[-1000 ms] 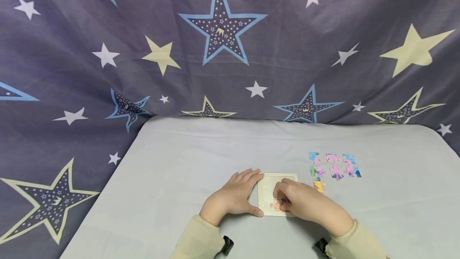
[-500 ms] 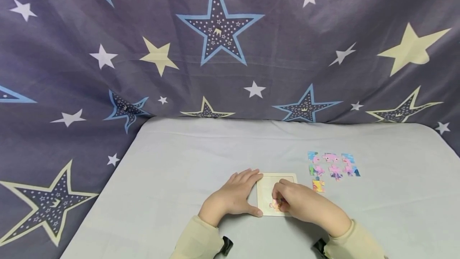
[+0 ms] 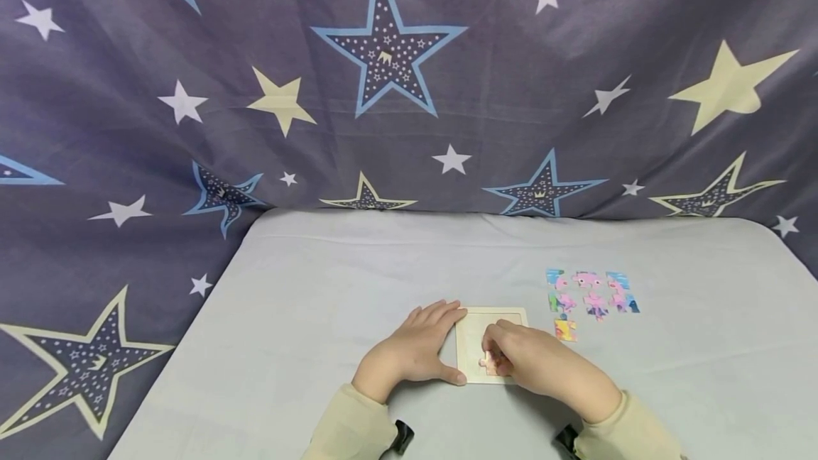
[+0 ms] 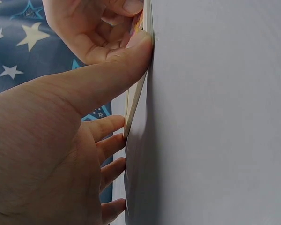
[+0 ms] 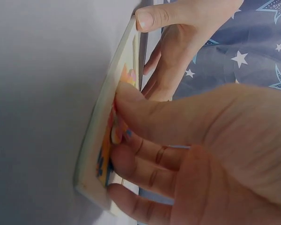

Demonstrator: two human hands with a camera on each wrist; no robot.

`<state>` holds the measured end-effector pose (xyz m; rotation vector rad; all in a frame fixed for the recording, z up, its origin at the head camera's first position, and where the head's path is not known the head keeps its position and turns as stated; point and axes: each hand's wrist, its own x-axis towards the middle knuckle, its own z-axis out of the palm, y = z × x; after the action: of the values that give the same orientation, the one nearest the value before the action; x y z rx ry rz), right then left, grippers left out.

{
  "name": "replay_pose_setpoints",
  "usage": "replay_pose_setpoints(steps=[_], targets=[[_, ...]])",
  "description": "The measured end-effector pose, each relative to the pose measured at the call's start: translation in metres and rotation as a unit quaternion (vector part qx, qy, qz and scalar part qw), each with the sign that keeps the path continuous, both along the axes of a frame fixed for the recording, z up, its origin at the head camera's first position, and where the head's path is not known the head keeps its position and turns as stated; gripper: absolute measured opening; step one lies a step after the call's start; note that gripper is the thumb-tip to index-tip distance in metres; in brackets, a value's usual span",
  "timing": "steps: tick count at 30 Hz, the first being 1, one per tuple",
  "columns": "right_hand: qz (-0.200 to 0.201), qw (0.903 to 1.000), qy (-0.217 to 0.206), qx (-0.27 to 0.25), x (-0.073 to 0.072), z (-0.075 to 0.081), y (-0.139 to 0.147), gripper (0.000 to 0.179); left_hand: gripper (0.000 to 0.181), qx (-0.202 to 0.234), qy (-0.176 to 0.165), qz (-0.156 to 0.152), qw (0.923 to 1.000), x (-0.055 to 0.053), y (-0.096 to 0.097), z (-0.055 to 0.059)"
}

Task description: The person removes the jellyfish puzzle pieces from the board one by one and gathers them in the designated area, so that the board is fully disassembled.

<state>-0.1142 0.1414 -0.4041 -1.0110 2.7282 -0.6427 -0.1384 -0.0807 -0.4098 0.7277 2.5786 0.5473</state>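
A shallow, pale wooden puzzle tray (image 3: 461, 353) lies flat before the person. The left hand (image 3: 412, 350) rests along its left side, thumb on the near corner and fingers spread by the far corner. In the left wrist view those fingers are fairly straight against the tray edge (image 4: 135, 103). Over the tray's near right part, the right hand (image 3: 533, 355) has curled fingers and pinches a small jigsaw piece (image 5: 117, 130), mostly covered by the fingers. An orange-pink jigsaw piece (image 3: 491, 365) shows in the tray's near row. More coloured pieces (image 5: 103, 159) lie under the right fingers.
Several loose pink and blue jigsaw pieces (image 3: 595, 304) lie in rows to the right of the tray, with a yellow piece (image 3: 565, 330) nearest the hand. They rest on a pale cloth-covered table (image 3: 332, 282). A dark star-patterned curtain (image 3: 486, 77) hangs behind.
The right hand's fingers shift slightly left over the near row, covering more of the pieces there. The left hand stays on the tray. The head view drifts slightly.
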Motion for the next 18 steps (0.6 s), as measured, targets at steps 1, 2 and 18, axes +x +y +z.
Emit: replay_pose_setpoints(steps=[1, 2, 18], targets=[[-0.001, 1.0, 0.004, 0.001, 0.0, 0.0, 0.0, 0.03, 0.102, 0.0, -0.001, 0.0, 1.0, 0.0, 0.0, 0.0], [-0.001, 1.0, 0.007, 0.001, 0.001, 0.0, 0.0, 0.031, 0.102, 0.0, -0.001, 0.0, 1.0, 0.0, 0.0, 0.0], [-0.019, 0.9958, -0.076, -0.047, -0.01, 0.023, 0.02, 0.022, 0.102, 0.0, 0.006, -0.001, 1.0, 0.001, 0.0, 0.0]])
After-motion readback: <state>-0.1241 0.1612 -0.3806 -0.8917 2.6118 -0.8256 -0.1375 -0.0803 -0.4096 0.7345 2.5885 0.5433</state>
